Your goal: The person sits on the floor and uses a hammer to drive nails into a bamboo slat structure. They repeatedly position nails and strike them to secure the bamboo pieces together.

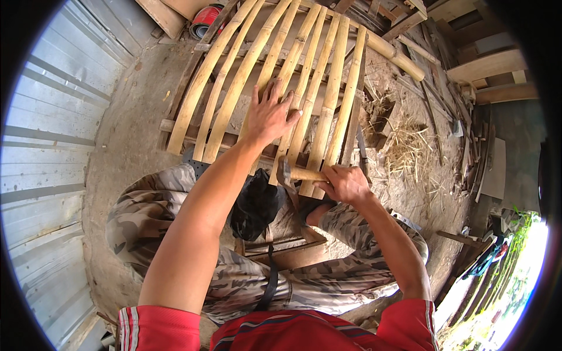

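Several pale bamboo slats [241, 96] lie side by side over a wooden frame [351, 131], their near ends uneven in length. My left hand [270, 114] rests on the middle slats, fingers spread, palm down, gripping nothing that I can see. Closed around a wooden handle, my right hand [348, 184] holds a hammer [306, 174]. The hammer's dark metal head [284, 171] is at the near ends of the slats; whether it touches them I cannot tell. A black bag or cloth bundle [254, 205] is just below those ends, between my legs.
Corrugated metal sheeting [52, 152] walls the left side. A red can [205, 20] stands behind the frame. To the right are straw-like shavings [407, 143] and scrap wood. A thick bamboo pole [398, 57] sticks out at the frame's far right. My camouflage-clad legs [155, 205] flank the near side.
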Available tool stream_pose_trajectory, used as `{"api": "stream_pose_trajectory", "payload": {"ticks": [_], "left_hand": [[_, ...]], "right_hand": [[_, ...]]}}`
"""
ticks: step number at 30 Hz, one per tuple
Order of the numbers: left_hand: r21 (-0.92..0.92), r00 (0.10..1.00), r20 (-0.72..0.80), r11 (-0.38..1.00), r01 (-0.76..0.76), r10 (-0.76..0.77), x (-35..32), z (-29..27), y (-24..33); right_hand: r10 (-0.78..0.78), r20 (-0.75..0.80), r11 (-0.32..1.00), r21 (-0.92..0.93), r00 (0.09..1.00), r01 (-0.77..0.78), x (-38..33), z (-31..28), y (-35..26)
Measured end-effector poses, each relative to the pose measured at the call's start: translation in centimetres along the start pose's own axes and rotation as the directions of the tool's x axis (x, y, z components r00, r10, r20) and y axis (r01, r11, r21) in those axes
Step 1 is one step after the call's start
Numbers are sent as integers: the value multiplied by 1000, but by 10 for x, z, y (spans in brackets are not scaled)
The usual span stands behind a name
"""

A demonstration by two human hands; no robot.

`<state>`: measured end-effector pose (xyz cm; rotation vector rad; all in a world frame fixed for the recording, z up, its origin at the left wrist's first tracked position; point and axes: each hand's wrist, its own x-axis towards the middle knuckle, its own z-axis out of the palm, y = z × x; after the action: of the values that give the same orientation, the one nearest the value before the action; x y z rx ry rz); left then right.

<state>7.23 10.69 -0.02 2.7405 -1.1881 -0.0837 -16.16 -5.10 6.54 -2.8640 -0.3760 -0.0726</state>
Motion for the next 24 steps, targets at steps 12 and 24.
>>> {"api": "stream_pose_trajectory", "payload": {"ticks": [12,24], "left_hand": [[68,1000,9,998,3,-4,-4,-3,-1],[-93,993,-113,995,-38,28,-6,6,-4]], "right_hand": [[534,-190,755,546,824,-363,23,-58,-79],[675,113,534,607,729,-588,23,-28,-121]]}}
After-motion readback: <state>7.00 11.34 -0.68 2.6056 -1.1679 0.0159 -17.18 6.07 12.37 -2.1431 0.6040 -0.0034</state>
